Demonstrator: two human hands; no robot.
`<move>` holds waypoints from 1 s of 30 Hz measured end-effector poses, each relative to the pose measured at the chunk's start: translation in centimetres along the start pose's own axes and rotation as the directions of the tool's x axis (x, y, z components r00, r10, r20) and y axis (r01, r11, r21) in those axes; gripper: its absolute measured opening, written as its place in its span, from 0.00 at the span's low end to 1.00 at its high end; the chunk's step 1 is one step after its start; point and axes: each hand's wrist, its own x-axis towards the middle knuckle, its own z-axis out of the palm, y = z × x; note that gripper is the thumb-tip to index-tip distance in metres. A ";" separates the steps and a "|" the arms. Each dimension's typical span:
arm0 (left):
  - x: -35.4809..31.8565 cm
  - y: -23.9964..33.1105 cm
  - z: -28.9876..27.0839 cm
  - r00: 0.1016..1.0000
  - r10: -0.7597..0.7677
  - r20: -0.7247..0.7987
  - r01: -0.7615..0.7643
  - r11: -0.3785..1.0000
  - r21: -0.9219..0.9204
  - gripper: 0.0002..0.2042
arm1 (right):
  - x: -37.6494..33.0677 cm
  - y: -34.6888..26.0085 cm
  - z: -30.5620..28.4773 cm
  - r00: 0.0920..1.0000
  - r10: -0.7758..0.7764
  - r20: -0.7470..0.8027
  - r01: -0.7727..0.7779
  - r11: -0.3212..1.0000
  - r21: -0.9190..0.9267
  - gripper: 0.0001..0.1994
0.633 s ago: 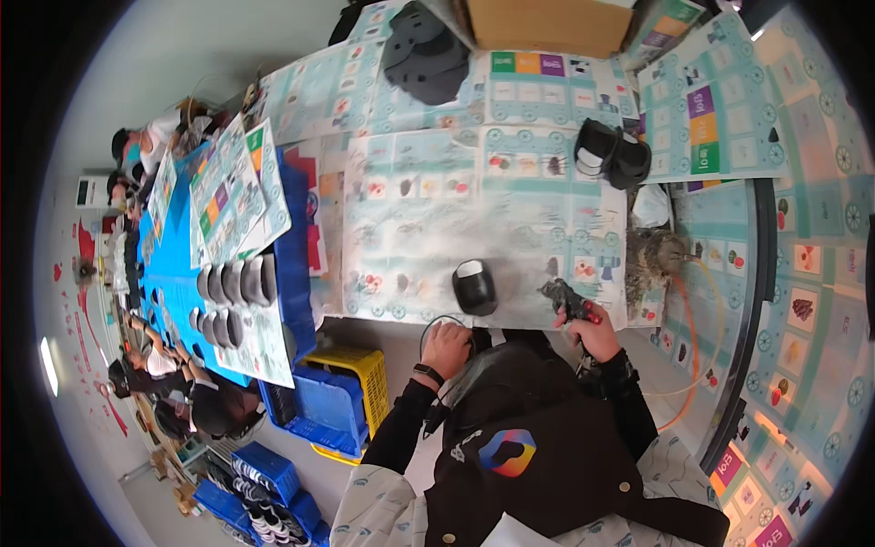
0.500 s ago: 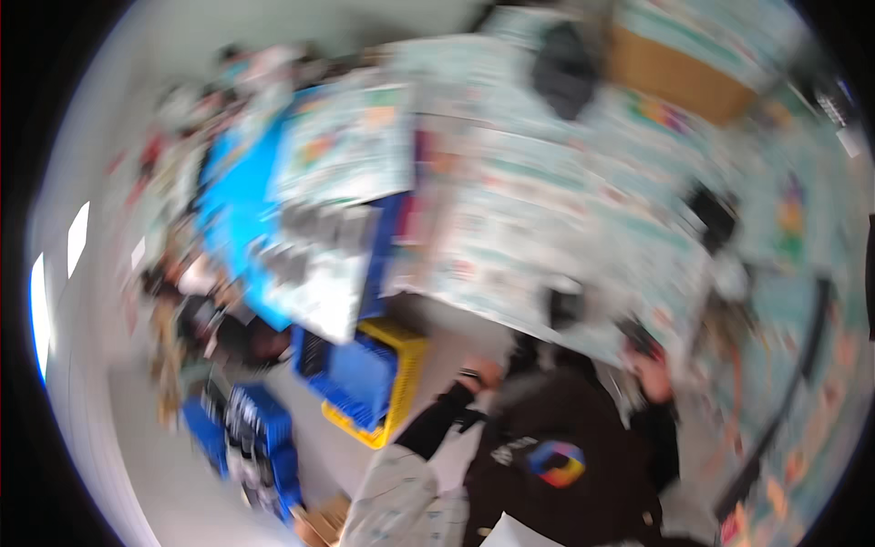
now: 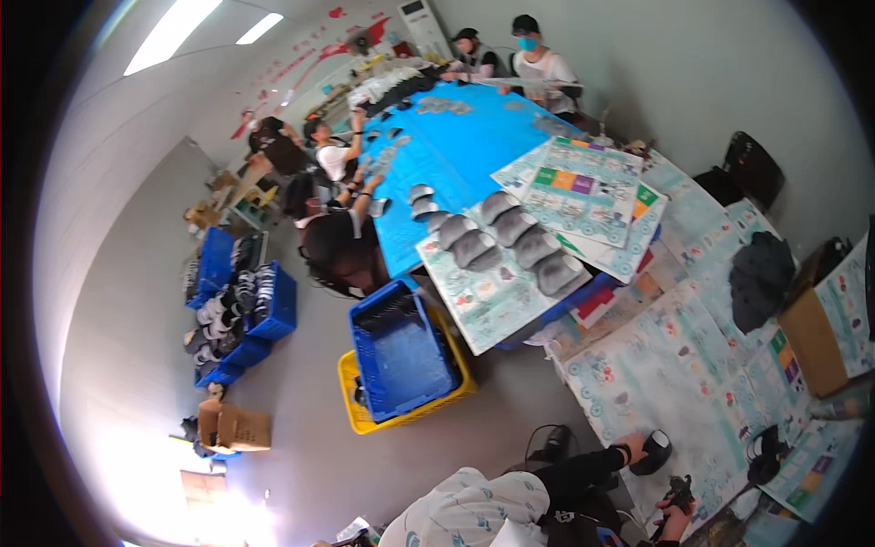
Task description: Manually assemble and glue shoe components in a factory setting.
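My left hand (image 3: pixel 628 448) lies at the edge of the pale patterned table (image 3: pixel 674 365), right against a black round object (image 3: pixel 654 451); whether it grips the object is unclear. A black sleeve (image 3: pixel 583 469) covers that arm. My right hand (image 3: pixel 676 521) sits low at the frame's bottom edge and holds a small dark object (image 3: pixel 679 493) just above the table edge. Both hands are small and far toward the rim of the picture.
A blue crate (image 3: pixel 401 351) sits in a yellow one (image 3: pixel 365 415) on the floor. Blue crates of shoes (image 3: pixel 241 301) stand left. Grey pieces (image 3: pixel 519 242) lie on a printed sheet. Several people sit around a blue table (image 3: pixel 456 146). On my table are a cardboard box (image 3: pixel 807 342) and black cloth (image 3: pixel 761 273).
The view has swung left and up, from looking down on my table to taking in the room. My hands now sit at the lower right; the right still holds the dark object.
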 end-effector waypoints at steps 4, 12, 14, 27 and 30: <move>3.2 -0.3 6.4 0.992 0.057 -0.112 -0.055 0.998 0.013 0.17 | 2.9 7.3 -3.9 0.868 -0.467 0.169 0.429 0.877 0.217 0.26; 6.7 0.5 -5.3 0.979 0.196 -0.053 -0.182 0.961 0.208 0.13 | 3.6 0.2 1.1 0.955 -0.180 0.238 0.194 0.980 -0.037 0.11; 5.6 1.3 -6.6 0.980 0.195 -0.031 -0.186 0.963 0.194 0.14 | 2.9 -2.8 2.5 0.972 -0.021 0.232 0.047 0.993 -0.106 0.14; 4.9 -0.6 -5.4 0.961 0.250 -0.122 -0.258 0.964 -0.059 0.16 | 9.8 -4.1 8.3 0.951 -0.152 0.268 0.250 0.891 -0.379 0.19; 4.8 -0.9 -6.0 0.957 0.256 -0.136 -0.269 0.959 -0.092 0.15 | 10.0 -4.4 8.7 0.962 -0.150 0.230 0.225 0.910 -0.348 0.18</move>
